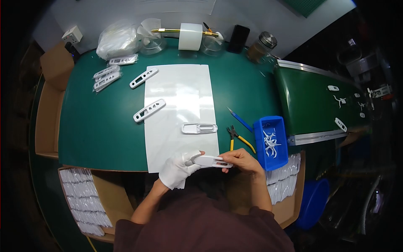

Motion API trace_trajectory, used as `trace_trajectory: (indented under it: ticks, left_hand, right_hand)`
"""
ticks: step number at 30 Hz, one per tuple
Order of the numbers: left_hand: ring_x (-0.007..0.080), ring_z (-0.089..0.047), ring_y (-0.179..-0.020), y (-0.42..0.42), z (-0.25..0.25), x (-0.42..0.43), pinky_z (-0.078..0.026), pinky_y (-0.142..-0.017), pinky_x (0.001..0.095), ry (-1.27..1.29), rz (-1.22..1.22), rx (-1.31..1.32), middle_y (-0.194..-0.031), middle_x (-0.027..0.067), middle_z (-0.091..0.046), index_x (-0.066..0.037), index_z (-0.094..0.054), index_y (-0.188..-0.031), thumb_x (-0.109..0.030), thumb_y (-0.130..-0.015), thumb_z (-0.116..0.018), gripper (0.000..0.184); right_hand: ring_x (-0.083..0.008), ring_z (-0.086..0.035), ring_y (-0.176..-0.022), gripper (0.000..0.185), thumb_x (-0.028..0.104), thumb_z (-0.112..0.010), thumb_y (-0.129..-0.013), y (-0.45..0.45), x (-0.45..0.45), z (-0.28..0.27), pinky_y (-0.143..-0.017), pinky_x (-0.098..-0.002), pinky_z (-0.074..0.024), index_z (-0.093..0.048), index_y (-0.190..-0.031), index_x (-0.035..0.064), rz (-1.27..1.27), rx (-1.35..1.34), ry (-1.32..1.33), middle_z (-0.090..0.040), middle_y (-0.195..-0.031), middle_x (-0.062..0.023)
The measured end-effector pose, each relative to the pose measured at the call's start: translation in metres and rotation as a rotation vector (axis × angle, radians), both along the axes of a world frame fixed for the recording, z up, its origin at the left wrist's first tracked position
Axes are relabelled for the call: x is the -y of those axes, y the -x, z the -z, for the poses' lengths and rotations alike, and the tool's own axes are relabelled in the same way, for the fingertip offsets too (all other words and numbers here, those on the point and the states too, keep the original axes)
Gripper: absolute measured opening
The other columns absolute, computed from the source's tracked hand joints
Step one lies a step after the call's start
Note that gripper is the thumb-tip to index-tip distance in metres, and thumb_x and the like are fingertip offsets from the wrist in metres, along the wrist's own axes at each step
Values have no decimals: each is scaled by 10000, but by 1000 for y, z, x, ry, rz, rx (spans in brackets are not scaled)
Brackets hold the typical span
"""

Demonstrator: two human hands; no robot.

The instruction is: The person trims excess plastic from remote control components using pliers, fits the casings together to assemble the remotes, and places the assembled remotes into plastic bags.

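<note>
Near the front edge of the white sheet (168,90), a white plastic casing (208,161) is held between both hands. My left hand (179,168), in a white glove with bare fingertips, grips its left end. Bare fingers of my right hand (242,161) pinch the right end, beside a slot. Just above the hands, another white casing part (199,128) lies on the sheet with its hollow side up. Two white casings with cut-outs, one lower (150,111) and one upper (144,78), lie tilted across the sheet's left edge.
Pliers (238,139), a blue-handled pointed tool (240,118) and a blue bin (260,145) of white pieces are at right, beside a green conveyor (310,101). A film roll (190,37), phone (238,38) and jar (262,45) stand behind. Boxes of wrapped pieces flank my body.
</note>
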State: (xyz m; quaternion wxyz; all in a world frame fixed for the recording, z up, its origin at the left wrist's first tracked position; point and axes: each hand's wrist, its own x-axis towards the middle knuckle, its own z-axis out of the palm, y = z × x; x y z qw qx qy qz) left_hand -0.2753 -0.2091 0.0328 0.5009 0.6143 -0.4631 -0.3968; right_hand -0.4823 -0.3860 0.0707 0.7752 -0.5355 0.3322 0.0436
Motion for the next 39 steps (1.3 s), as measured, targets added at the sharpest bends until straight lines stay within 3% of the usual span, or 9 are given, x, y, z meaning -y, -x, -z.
trace_trajectory:
  ticks: [5, 9, 11, 19, 23, 26, 31, 35, 39]
  left_hand:
    - [38, -564, -598, -11, -15, -4, -475, -601, 226, -156, -196, -172, -780, 9, -677, -77, -583, -1352, -103, -859, -739, 517]
    - [17, -540, -623, -20, -5, -4, -464, -612, 208, -142, -304, -236, -775, -5, -658, -12, -521, -1389, -95, -872, -727, 562]
    - [11, -552, -684, -22, 0, -5, -461, -647, 188, -109, -427, -403, -814, -16, -642, 24, -491, -1398, -89, -886, -712, 569]
    - [31, -558, -750, -36, 5, -4, -461, -705, 179, -63, -581, -465, -877, -27, -618, 49, -455, -1408, -59, -915, -667, 547]
    - [36, -564, -801, -37, 10, -1, -465, -726, 182, 1, -663, -511, -910, -17, -624, 50, -457, -1403, -42, -925, -637, 518]
    - [37, -566, -812, -35, 12, 1, -467, -724, 184, -5, -712, -479, -950, -6, -636, 36, -462, -1404, -34, -928, -624, 507]
    - [26, -549, -784, -27, 13, 6, -458, -693, 177, 41, -748, -508, -995, -3, -651, 9, -477, -1400, -28, -931, -615, 491]
    - [16, -524, -724, -16, 14, 8, -449, -643, 184, 75, -767, -409, -1023, -3, -667, -10, -488, -1397, -24, -927, -613, 486]
    - [19, -513, -674, -11, 9, 7, -444, -598, 197, 19, -751, -362, -1038, 7, -678, -15, -491, -1395, -29, -931, -606, 479]
  right_hand:
    - [-163, -689, -810, 297, 147, -662, -947, -30, 22, -7, -771, -287, -560, -681, -1152, -66, -15, 58, 96, -722, -977, -121]
    - [-138, -640, -953, 280, 98, -740, -872, -71, 44, -1, -834, -267, -509, -712, -1135, 5, 92, 127, 555, -714, -1085, -65]
    - [-140, -644, -929, 308, 114, -762, -839, -88, 51, 7, -827, -270, -506, -719, -1136, 44, 44, 57, 1009, -713, -1089, -56]
    - [-223, -643, -987, 285, 90, -772, -792, -117, 54, 25, -826, -314, -523, -733, -1074, 67, 25, 145, 1147, -706, -1143, -79]
    - [-280, -641, -1020, 268, 78, -756, -793, -115, 44, 24, -837, -346, -528, -723, -1059, 61, -15, 183, 1489, -701, -1121, -92]
    - [-265, -655, -1009, 272, 88, -740, -827, -105, 16, 13, -850, -332, -525, -714, -1094, 52, 59, 130, 1346, -700, -1124, -102]
    - [-156, -664, -970, 345, 127, -592, -994, -87, -50, 16, -885, -278, -525, -590, -1299, -33, -144, 144, 220, -689, -1113, -113]
    - [-210, -684, -994, 411, 224, -493, -1053, -83, -84, 30, -871, -319, -551, -496, -1371, -37, -119, 165, -237, -658, -1138, -135]
    - [-209, -697, -932, 375, 243, -484, -1056, -79, -94, 39, -841, -323, -569, -530, -1298, -39, 26, 190, -385, -674, -1098, -160]
